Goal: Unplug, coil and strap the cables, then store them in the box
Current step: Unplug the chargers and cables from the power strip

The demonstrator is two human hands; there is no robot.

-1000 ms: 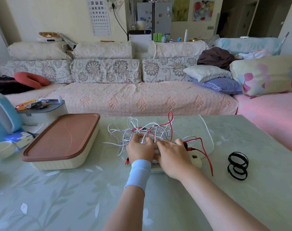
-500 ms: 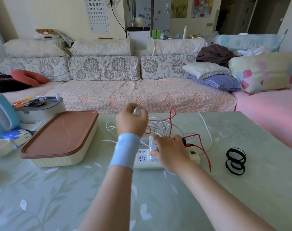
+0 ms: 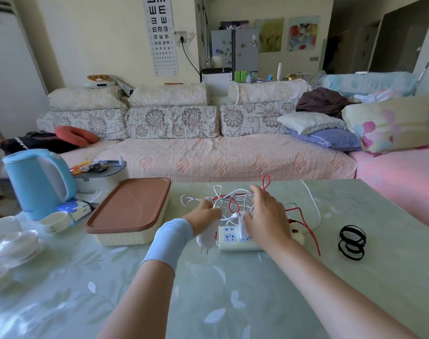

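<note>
A cream power strip (image 3: 229, 242) lies on the table ahead of me, with a tangle of white and red cables (image 3: 233, 199) piled behind it. My left hand (image 3: 204, 216) holds a white plug adapter (image 3: 206, 238) off the strip, its two prongs pointing down at the table. My right hand (image 3: 266, 217) rests on the strip, thumb against a second white adapter (image 3: 242, 226) still plugged in. The cream box with its brown lid (image 3: 130, 211) stands shut to the left. Black straps (image 3: 351, 241) lie to the right.
A blue kettle (image 3: 37, 182), a small white cup (image 3: 55, 221), a blue packet (image 3: 75, 207) and glass dishes (image 3: 10, 243) crowd the table's left side. A grey-lidded container (image 3: 99, 177) stands behind the box. The sofa (image 3: 208, 155) runs along the table's far edge.
My left hand pulled a white adapter out of the strip, lifted it, then brought it down left of the strip. My right hand stayed on the strip. The camera tilted up.
</note>
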